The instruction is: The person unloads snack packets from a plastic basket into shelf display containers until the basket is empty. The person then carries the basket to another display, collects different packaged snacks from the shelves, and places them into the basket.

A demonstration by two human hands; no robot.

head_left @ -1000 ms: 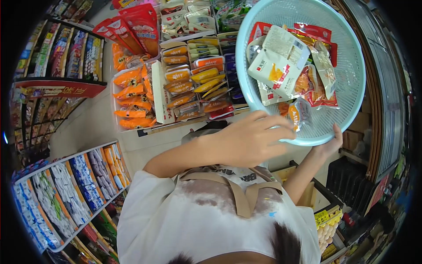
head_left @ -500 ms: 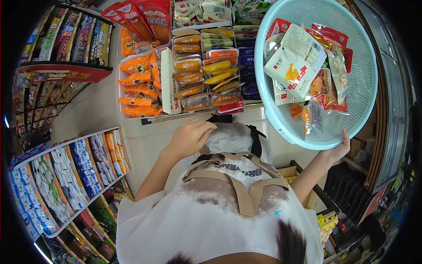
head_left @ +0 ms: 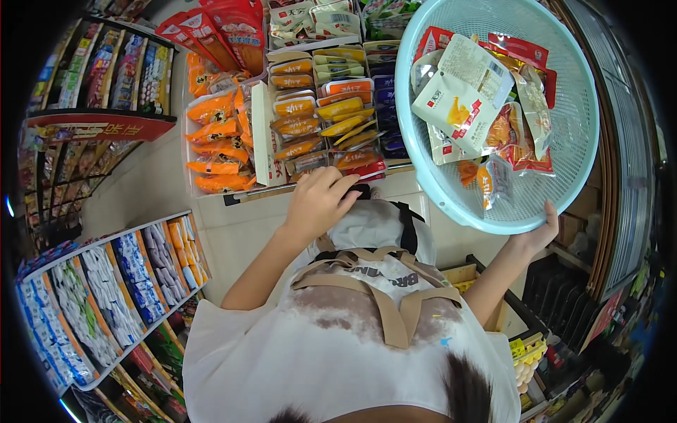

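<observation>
My right hand [head_left: 534,236] grips the lower rim of a light blue plastic basket [head_left: 410,151], which is tilted toward me. Inside lie several snack packets, among them a white packet [head_left: 457,106] on top and a small clear-and-orange packet [head_left: 495,182] near the bottom. My left hand [head_left: 321,203] is at the front edge of the snack display, its fingers slightly apart and nothing visible in them. Just beyond it stand rows of orange snack packets [head_left: 296,127] and yellow snack packets [head_left: 345,127]. A red packet [head_left: 368,169] lies close to its fingertips.
Left of the rows sits a clear bin of orange bags [head_left: 215,132], with red bags [head_left: 233,35] behind. A rack of small packets [head_left: 92,303] stands at lower left, a candy shelf [head_left: 106,63] at upper left. Egg trays [head_left: 527,356] are at lower right.
My left hand has moved forward and slightly right to the display's front edge, and its fingers have spread. The basket has shifted slightly left in view, still held by my right hand.
</observation>
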